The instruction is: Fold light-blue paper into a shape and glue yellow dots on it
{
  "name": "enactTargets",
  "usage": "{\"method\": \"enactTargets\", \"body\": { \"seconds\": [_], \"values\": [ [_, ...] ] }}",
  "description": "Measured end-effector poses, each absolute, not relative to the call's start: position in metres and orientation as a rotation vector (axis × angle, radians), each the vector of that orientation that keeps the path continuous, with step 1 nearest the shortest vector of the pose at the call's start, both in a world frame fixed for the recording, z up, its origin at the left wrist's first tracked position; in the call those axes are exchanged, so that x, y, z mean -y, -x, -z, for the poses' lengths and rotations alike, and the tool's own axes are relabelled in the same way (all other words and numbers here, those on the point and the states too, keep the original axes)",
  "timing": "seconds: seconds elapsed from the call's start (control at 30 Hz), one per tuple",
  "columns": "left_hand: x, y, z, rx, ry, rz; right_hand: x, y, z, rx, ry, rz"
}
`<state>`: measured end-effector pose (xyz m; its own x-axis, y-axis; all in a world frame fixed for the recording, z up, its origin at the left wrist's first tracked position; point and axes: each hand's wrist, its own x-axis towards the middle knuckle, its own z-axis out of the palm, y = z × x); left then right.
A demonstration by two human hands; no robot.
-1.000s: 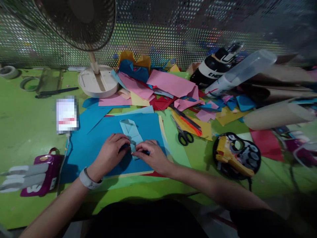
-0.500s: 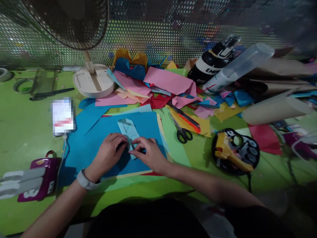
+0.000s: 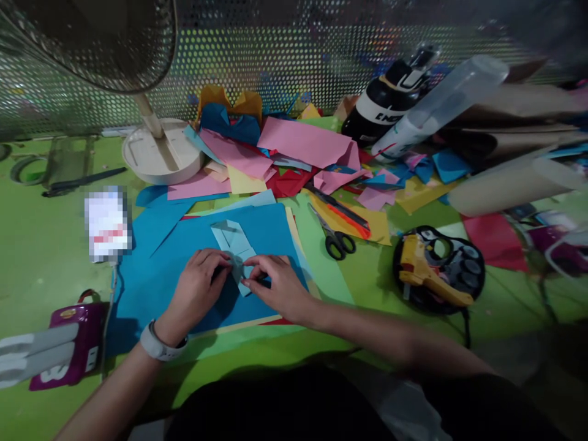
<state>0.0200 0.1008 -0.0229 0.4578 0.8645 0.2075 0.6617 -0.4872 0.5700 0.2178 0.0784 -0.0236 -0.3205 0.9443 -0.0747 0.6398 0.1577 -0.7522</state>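
A folded strip of light blue paper [image 3: 232, 237] lies slantwise over a stack of coloured sheets, whose top is a blue sheet [image 3: 184, 257]. My left hand [image 3: 198, 288] has its thumb and fingers pinched at the strip's left edge, near its middle. From the other side my right hand [image 3: 278, 285] pinches the strip's right edge, its fingertips close to those of the left. Creases and folded flaps show at the strip's far end. The exact spot under the fingertips is partly hidden.
Black-handled scissors [image 3: 337, 242] and an orange cutter [image 3: 349, 214] lie right of the stack. Paper scraps [image 3: 303, 144] are heaped behind. A fan [image 3: 160, 153], phone [image 3: 108, 223], purple power bank [image 3: 76, 343], black bottle [image 3: 381, 113] and tape dispenser [image 3: 434, 269] stand around.
Both hands stay pinched on the light blue strip, with only slight finger shifts. The whole view has shifted a little, and a pale yellow scrap shows more plainly in the heap.
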Motion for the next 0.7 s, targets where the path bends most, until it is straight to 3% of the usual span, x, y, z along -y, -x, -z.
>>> {"method": "enactTargets", "body": {
  "seconds": [0.7],
  "values": [
    [-0.0971, -0.0259, 0.0191, -1.313, -2.379, -0.677, -0.0800, -0.2155, 0.0206, 1.999, 1.501, -1.026]
  ]
}}
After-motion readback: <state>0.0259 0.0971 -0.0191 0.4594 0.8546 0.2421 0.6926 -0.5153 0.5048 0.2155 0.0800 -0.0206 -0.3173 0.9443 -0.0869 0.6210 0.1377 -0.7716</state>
